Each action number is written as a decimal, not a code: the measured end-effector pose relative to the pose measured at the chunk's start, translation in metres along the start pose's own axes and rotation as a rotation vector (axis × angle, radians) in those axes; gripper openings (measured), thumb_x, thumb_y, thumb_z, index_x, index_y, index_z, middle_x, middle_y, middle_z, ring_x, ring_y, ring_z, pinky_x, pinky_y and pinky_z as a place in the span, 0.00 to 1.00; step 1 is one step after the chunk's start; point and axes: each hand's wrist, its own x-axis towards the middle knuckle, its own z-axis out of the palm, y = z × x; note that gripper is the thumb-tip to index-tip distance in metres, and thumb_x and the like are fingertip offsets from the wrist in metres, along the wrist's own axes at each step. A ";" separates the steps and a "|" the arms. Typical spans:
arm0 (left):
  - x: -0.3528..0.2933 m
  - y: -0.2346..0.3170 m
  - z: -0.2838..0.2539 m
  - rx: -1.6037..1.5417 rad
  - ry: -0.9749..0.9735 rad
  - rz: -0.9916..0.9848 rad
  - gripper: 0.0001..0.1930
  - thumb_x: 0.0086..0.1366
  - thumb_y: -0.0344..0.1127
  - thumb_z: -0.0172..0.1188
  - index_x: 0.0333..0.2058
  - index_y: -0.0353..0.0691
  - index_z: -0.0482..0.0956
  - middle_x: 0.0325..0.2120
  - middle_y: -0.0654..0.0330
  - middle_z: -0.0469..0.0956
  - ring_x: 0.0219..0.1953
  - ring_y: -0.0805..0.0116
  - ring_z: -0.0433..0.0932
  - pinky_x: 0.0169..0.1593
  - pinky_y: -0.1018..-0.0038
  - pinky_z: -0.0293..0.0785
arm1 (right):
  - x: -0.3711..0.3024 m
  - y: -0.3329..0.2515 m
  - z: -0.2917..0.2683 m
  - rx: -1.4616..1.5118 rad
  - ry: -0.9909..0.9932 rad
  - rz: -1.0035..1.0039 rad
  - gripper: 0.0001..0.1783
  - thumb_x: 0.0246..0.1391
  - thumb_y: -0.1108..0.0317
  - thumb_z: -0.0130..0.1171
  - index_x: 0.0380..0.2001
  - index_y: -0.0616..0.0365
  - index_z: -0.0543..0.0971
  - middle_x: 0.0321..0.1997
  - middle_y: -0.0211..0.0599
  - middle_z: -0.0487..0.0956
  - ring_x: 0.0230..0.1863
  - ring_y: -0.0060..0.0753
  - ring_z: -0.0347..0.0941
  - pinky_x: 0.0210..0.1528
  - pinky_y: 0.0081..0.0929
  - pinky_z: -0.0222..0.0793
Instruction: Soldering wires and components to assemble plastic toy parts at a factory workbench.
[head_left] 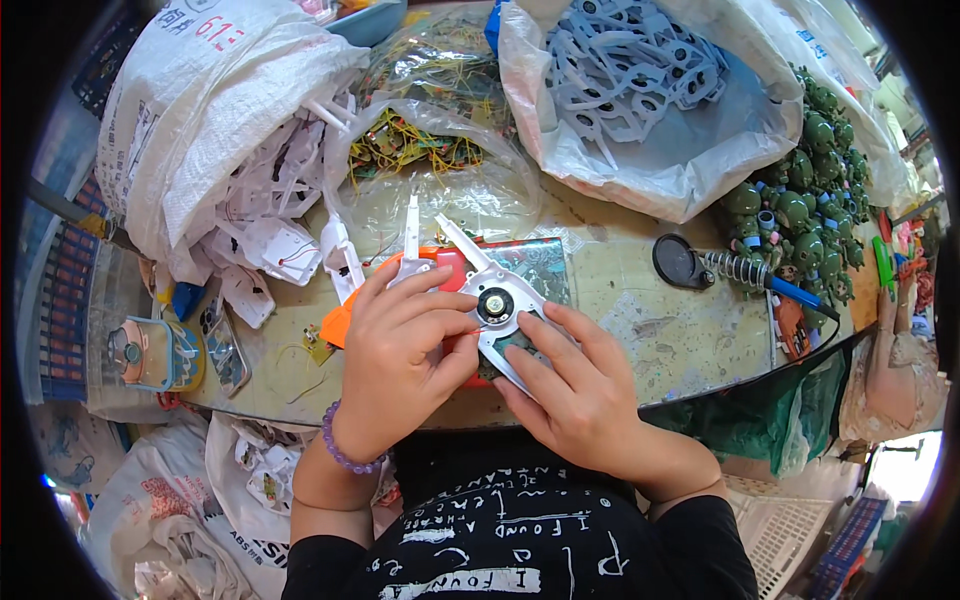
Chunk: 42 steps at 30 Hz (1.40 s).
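Note:
Between my hands is a white plastic housing (480, 278) with a narrow stem pointing up and left, and a round black speaker (495, 304) set in its middle. My right hand (585, 385) grips its right side, fingers bent over the open frame. At the left edge beside the speaker, thumb and index of my left hand (405, 345) close in a pinch; any small piece between the tips is hidden. A second white stemmed part (412, 240) lies partly under my left fingers, near an orange piece (338, 318). Beneath is a red and green board (545, 262).
A sack of white plastic parts (220, 110) stands far left, beside a clear bag of wired circuit boards (415, 140). Pale blue frames fill an open sack (670, 180). Green figures (810, 190), an electric soldering iron (795, 292), a phone (225, 350) and a bottle (160, 355) surround the worktop.

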 end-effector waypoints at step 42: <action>0.042 -0.097 -0.030 -0.058 -0.045 -0.239 0.11 0.60 0.31 0.59 0.40 0.35 0.80 0.37 0.56 0.79 0.38 0.65 0.79 0.41 0.71 0.74 | -0.062 0.058 0.009 -0.172 0.188 0.268 0.11 0.46 0.75 0.63 0.36 0.65 0.80 0.41 0.49 0.79 0.45 0.55 0.75 0.50 0.42 0.70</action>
